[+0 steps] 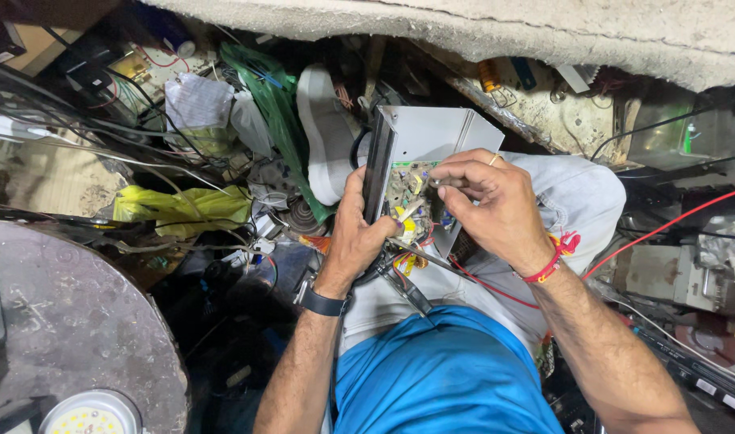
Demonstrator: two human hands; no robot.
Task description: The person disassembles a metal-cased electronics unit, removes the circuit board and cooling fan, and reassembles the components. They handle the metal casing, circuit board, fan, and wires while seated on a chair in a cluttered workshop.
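A grey metal case point(432, 133) rests on my lap with a circuit board point(408, 193) inside, carrying yellow and blue parts. My left hand point(359, 233) grips the case's dark left edge, thumb on the board. My right hand point(488, 201) is curled over the board's right side, fingertips pinched on a small component there. What lies under its fingers is hidden. Red and yellow wires point(404, 261) hang from the case's lower end, next to a dark tool or probe point(408, 289) lying on my thigh.
Clutter surrounds me: a green plastic bag point(275, 104), a yellow bag point(183, 205), a white shoe point(323, 133), tangled cables. A round grey disc point(70, 321) with a round LED lamp point(86, 414) sits at lower left. A red wire point(673, 221) runs right. A concrete ledge point(504, 32) is above.
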